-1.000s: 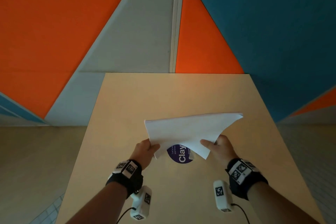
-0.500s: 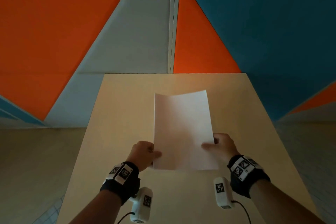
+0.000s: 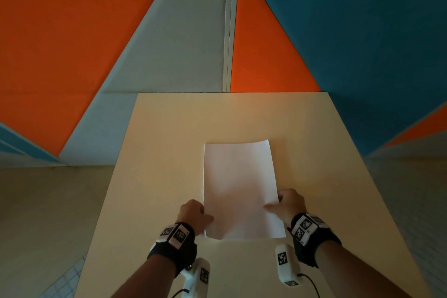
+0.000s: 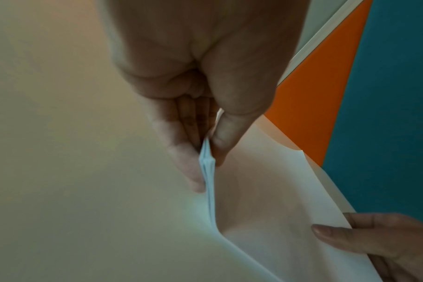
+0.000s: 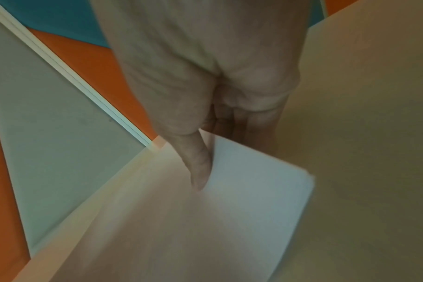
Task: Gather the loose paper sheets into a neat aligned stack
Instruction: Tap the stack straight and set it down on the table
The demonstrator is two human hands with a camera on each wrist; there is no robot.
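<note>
Sheets gathered into one paper stack (image 3: 239,189) over the bench (image 3: 164,152); left hand (image 3: 193,213) and right hand (image 3: 289,203) pinch its near side edges; edges look aligned; setting down remains

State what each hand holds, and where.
Both hold the paper stack: left hand pinches its left edge, right hand its right edge, both near the near end.

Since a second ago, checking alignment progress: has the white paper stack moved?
Yes. The white paper stack turned from crosswise to lengthwise on the beige table, now covering the purple sticker.
</note>
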